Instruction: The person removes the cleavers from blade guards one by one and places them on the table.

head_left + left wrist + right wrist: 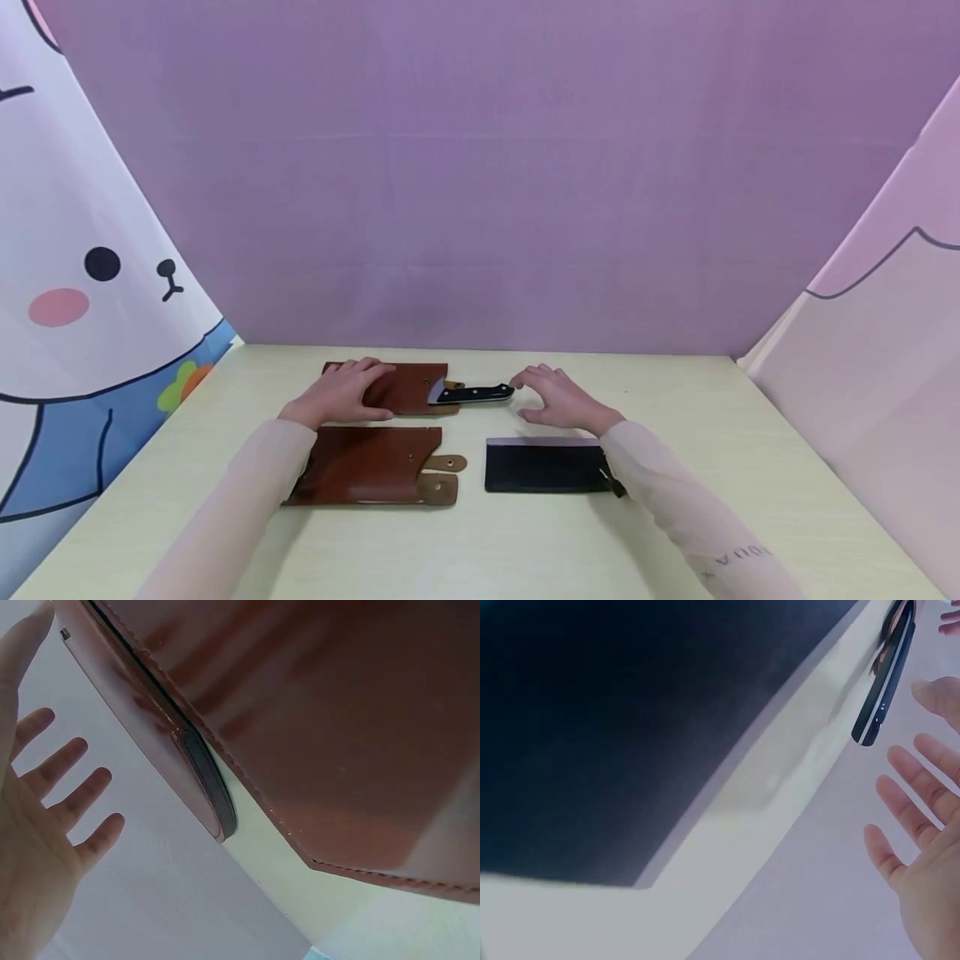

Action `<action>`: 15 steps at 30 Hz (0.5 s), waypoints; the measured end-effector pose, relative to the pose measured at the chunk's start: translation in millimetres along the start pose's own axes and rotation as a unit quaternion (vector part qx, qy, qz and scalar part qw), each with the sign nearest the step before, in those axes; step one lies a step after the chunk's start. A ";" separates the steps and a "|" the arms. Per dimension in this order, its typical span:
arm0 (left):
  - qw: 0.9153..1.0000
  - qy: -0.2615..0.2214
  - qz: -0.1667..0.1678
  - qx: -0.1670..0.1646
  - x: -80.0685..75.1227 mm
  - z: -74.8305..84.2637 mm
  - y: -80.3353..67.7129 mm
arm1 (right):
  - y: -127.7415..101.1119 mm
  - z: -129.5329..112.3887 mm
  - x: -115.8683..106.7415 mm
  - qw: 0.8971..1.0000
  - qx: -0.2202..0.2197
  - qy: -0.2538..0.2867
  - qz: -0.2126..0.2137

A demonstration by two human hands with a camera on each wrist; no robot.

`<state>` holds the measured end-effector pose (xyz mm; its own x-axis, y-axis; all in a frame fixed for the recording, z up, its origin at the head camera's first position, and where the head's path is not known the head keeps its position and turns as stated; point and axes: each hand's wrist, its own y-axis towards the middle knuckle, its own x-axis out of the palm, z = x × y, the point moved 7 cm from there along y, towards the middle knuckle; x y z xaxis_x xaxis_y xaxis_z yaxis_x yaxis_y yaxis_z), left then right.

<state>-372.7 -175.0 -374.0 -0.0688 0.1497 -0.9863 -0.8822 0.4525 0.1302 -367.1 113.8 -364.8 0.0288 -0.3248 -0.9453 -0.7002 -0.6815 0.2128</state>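
Observation:
In the head view, my left hand (341, 393) hovers over the left part of the back brown leather sheath (412, 385), fingers loosely bent and holding nothing. A knife with a black riveted handle (476, 394) sits in that sheath; a bit of silver blade shows at its mouth and the rest is hidden. My right hand (558, 400) is right by the handle's end, thumb and fingers apart. The right wrist view shows the spread fingers (907, 795) beside the handle (885, 690), with nothing in the palm. Likewise, the left wrist view has the left fingers (64, 772) spread.
Nearer me lies a second brown leather sheath (367, 467) with two snap straps. To its right is a flat black rectangular piece (543, 468) with a pale strip along its far edge, its right end partly under my sleeve. A purple cloth wall (480, 208) stands behind the table (480, 550).

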 end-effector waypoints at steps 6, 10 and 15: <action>1.000 -0.010 -0.006 -0.012 0.3 -4.1 5.4 | 15.3 3.2 7.6 1.000 0.020 0.003 -0.002; 1.000 -0.017 -0.008 -0.015 0.2 -5.2 7.3 | 23.1 5.0 12.7 1.000 0.030 0.010 -0.003; 0.999 -0.022 -0.011 -0.021 2.6 -8.3 8.2 | 32.0 5.8 18.0 0.999 0.039 0.008 -0.008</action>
<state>-384.0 -178.1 -376.4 -0.0299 0.1797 -0.9833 -0.9024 0.4182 0.1039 -393.1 89.9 -376.5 0.0507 -0.3256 -0.9442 -0.7527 -0.6338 0.1781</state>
